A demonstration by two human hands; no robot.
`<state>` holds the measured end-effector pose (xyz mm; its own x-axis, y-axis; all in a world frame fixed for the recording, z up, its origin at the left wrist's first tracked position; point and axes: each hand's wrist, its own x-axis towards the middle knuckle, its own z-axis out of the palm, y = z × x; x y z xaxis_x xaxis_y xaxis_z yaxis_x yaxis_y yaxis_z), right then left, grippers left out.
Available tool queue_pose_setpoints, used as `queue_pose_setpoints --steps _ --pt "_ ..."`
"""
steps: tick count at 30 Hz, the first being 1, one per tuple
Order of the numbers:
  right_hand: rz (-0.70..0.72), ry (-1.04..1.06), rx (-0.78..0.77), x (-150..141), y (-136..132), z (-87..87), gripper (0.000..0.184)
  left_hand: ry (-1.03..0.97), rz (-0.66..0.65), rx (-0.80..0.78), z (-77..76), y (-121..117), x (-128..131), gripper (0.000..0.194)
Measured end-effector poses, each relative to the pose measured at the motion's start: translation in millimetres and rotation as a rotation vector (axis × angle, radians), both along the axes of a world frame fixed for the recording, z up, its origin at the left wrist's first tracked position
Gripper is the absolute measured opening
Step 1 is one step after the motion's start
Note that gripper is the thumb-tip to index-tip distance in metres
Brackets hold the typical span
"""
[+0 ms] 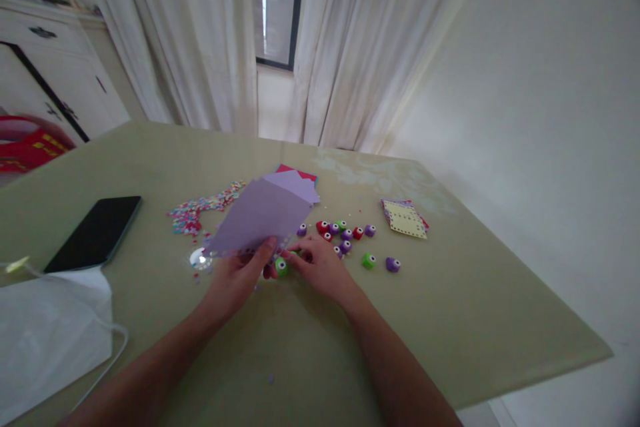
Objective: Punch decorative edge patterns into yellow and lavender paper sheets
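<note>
My left hand (pixel 239 275) is closed on the lower edge of a purple paper sheet (pixel 270 210), thumb on top. The sheet is tilted up, and small holes run along its lower and right edges. At its lower right corner is a green craft punch (pixel 281 268), partly covered by my fingers. My right hand (pixel 319 263) is closed, its thumb and fingertips pinched at this punch and the paper edge. More small punches in purple (pixel 346 247), red (pixel 358 233) and green (pixel 369 261) lie to the right, each with a white round top.
Beyond the held sheet lie lilac (pixel 295 181) and red paper (pixel 285 168). Colourful confetti (pixel 193 213) is scattered at left. Punched paper squares (pixel 406 219) are stacked at right. A black phone (pixel 95 230) and a white face mask (pixel 55 340) rest on the table's left side.
</note>
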<state>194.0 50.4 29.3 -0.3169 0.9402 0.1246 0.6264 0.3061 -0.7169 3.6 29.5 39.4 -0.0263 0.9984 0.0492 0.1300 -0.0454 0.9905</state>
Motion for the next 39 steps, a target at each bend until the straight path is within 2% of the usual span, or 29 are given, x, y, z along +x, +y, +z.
queue_pose_setpoints --steps 2,4,7,10,14,17,20,22,25,30,33,36,39 --pt "-0.057 0.003 0.051 1 3 -0.6 0.019 -0.021 0.0 -0.004 3.4 0 1 0.043" --pt "-0.165 -0.05 0.163 2 7 -2.3 0.025 -0.047 0.004 -0.009 6.8 -1 3 0.038" --pt "-0.214 -0.278 0.309 5 12 -5.3 0.038 -0.048 0.003 -0.019 7.8 -2 4 0.037" --pt "-0.182 -0.452 0.322 6 13 -6.6 0.035 -0.065 0.012 -0.01 4.5 -1 4 0.04" --pt "-0.157 -0.496 0.277 5 11 -5.8 0.021 -0.146 0.039 0.023 2.4 0 4 0.038" --pt "-0.178 -0.251 0.184 3 9 -4.9 0.015 -0.172 0.037 0.056 2.6 0 4 0.036" --pt "-0.171 0.303 0.007 0 9 -2.7 0.017 -0.197 0.053 0.069 1.7 2 3 0.032" --pt "-0.125 0.646 -0.118 -1 8 0.4 0.025 -0.202 0.065 0.068 0.4 3 3 0.031" --pt "-0.114 0.921 -0.246 -3 6 6.7 0.04 -0.191 0.068 0.069 -0.8 3 2 0.033" --pt "-0.19 1.089 -0.384 -3 5 10.4 0.045 -0.194 0.075 0.075 -0.3 3 2 0.032" --pt "-0.229 1.01 -0.396 -2 6 8.0 0.049 -0.156 0.082 0.051 -2.0 3 1 0.032" --pt "-0.239 0.894 -0.395 -2 5 6.1 0.041 -0.16 0.073 0.051 -4.6 4 1 0.032" --pt "-0.216 0.909 -0.45 -3 3 6.2 0.036 -0.157 0.07 0.055 -4.8 4 1 0.033"
